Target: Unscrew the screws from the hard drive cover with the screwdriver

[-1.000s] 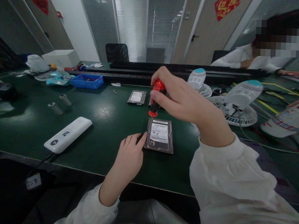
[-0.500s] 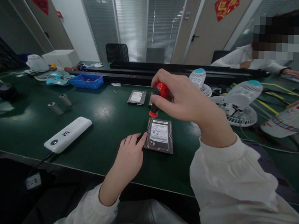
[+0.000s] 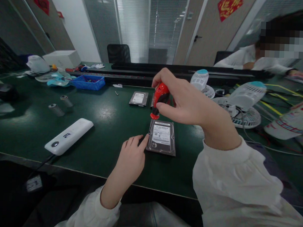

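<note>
A hard drive (image 3: 163,137) with a white label lies flat on the green table. My right hand (image 3: 184,100) is wrapped round the red and black handle of a screwdriver (image 3: 157,105), held upright over the drive's far left corner. The thin shaft is hard to make out, and I cannot tell what its tip touches. My left hand (image 3: 132,156) rests on the table left of the drive, fingers stretched out. Its index fingertip touches the drive's left edge. Behind lies a second hard drive (image 3: 138,99), and another one is mostly hidden by my right hand.
On the left are a white power bank (image 3: 69,136) with a cable and two metal cylinders (image 3: 60,106). Further back sits a blue tray (image 3: 89,83) near a small screw (image 3: 116,93). White fans (image 3: 245,97) and cables crowd the right. A person (image 3: 246,59) sits across.
The screwdriver's handle has turned and shifted slightly left in my right hand, whose fingers have changed position. My left hand and the hard drive stay in place.
</note>
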A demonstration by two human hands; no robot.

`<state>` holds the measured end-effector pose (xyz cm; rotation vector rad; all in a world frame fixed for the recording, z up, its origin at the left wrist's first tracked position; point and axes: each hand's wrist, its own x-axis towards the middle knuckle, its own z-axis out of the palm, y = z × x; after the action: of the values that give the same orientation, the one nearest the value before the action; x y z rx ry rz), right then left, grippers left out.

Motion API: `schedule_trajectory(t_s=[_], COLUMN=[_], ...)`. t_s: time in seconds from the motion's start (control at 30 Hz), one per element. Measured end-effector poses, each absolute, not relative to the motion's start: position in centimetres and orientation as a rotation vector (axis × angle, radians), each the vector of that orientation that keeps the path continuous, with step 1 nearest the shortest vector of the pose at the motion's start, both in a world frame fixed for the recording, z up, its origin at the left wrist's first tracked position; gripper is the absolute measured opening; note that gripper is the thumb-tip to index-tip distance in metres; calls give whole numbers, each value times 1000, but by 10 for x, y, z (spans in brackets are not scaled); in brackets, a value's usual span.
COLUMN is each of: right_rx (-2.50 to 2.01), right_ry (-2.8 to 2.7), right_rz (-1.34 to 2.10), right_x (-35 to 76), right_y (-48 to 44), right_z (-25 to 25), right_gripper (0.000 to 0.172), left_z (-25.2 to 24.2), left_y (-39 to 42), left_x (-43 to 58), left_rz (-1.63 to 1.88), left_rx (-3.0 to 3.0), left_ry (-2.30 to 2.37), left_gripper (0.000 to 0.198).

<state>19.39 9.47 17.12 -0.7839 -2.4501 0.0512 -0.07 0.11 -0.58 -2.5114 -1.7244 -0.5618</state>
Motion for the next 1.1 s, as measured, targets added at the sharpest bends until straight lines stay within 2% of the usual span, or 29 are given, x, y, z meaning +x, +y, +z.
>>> schedule_trajectory(t_s=[0.13,0.27,0.37,0.5,0.67,0.93,1.1], right_rx=[-824,-912,-844,-794,-867,-764,-866], right_ry=[-2437,-2434,-2444,-2432,-2399,-2399,-2388], right_rz=[47,-60,-8,75,16,164,116], right_x=[194,195,196,194,195,195,194], right_y=[95,93,93,95,97,100,100], right_z=[172,174,174,173,173,170,171], right_gripper=[30,36,28,27,37,21,32], left_z=[-6,-7,-6,-7,-8,-7,-7], left_y=[1,1,2,1,1,1,1], left_x=[-1,-2,-2,-1,-1,-1,-1], left_rz=[-560,-571,-559,-561,-563,-557,-561], left_rx=[-2512,-2506,-2511,-2500,-2493,-2497,-2489], left_ry=[-1720,-1718,-1723,-1718,-1720,-1721,-1720], left_gripper=[60,60,60,60,60,60,60])
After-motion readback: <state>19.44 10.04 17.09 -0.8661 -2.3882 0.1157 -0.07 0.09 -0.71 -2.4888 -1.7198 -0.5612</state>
